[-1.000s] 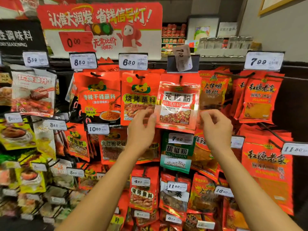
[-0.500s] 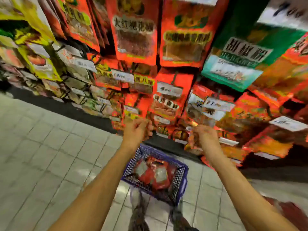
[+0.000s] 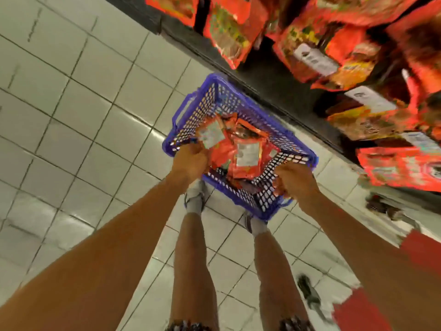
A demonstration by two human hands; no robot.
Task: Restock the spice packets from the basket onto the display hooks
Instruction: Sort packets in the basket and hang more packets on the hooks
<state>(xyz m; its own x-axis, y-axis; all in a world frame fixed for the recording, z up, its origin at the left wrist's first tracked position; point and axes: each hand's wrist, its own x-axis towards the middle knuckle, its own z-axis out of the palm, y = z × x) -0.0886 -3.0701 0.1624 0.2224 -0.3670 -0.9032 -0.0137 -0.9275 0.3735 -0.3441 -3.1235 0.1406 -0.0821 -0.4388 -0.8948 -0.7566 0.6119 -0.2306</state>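
Now both hands have dropped from the hooks: left hand [image 3: 191,161] and right hand [image 3: 294,180], fingers curled, at the basket [image 3: 214,96].

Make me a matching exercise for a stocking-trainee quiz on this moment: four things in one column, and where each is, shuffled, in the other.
Column one:
1. blue perforated plastic basket
2. red-orange foil spice packets
3. left hand
4. right hand

Column two:
A. lying inside the basket
B. on the white tiled floor by the display base
C. at the basket's near-right side
D. at the basket's near-left rim, beside a packet

Pairs: 1-B, 2-A, 3-D, 4-C
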